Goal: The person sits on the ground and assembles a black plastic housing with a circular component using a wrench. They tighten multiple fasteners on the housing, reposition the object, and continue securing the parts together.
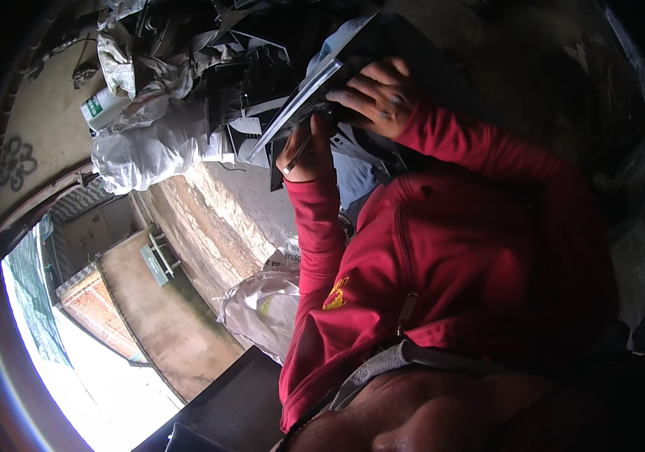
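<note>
A flat, dark electronic-looking panel (pixel 298 105) with a bright silvery edge is held tilted in front of my body. Its exact kind cannot be made out. My left hand (pixel 309 157) grips its lower part, thumb raised against the dark side. A thin shiny strip shows by those fingers, too small to name. Higher up, my right hand (pixel 377 96) lies bent over the same dark side, its fingertips against the panel and partly in shadow. Blue cloth (pixel 354 177), apparently trousers, shows below the panel.
Beyond the panel lies a heap of dark plastic and metal parts (pixel 258 75). White plastic sacks (pixel 145 154) bulge at the left, near a white-and-green container (pixel 102 109). Another pale sack (pixel 266 301) stands by my left elbow, next to a dark flat surface (pixel 224 403).
</note>
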A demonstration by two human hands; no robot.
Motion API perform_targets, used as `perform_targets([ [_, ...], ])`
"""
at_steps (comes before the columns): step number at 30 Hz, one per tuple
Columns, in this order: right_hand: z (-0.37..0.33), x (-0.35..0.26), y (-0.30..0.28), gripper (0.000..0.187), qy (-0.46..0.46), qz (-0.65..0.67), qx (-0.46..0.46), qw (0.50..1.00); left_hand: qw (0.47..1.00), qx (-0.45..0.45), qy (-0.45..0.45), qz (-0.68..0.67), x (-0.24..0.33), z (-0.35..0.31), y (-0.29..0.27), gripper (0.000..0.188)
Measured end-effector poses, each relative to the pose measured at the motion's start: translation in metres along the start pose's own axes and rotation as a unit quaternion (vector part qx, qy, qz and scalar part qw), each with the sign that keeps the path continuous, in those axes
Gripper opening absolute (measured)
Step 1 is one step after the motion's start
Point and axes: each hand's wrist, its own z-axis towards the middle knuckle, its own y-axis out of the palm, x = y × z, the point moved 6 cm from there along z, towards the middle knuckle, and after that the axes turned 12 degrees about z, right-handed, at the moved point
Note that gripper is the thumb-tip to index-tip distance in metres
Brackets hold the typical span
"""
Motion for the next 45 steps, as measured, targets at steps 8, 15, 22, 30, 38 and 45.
perform_targets([
  [8,0.003,-0.003,-0.007,0.048,0.003,-0.016,-0.016,1.000,0.972,0.031,0.118,0.203,0.038,0.002,-0.002,0.010],
  [15,0.002,0.001,-0.004,0.057,0.005,-0.006,0.019,1.000,0.987,-0.034,0.079,0.136,0.006,0.006,0.007,0.016],
  [22,0.005,-0.003,0.001,0.054,-0.007,-0.036,0.016,0.999,0.908,-0.058,-0.236,-0.342,-0.041,-0.024,0.008,0.046],
  [30,0.004,-0.001,-0.001,0.054,0.003,-0.034,0.010,0.999,0.983,-0.005,0.108,0.145,0.023,-0.005,-0.009,0.018],
  [38,0.005,0.003,-0.005,0.050,0.013,-0.036,0.009,0.999,0.932,-0.095,0.177,0.303,0.027,0.009,0.010,0.021],
  [45,0.010,0.000,-0.004,0.042,-0.008,-0.043,0.006,0.999,0.899,-0.080,-0.244,-0.356,-0.041,-0.025,0.015,0.055],
])
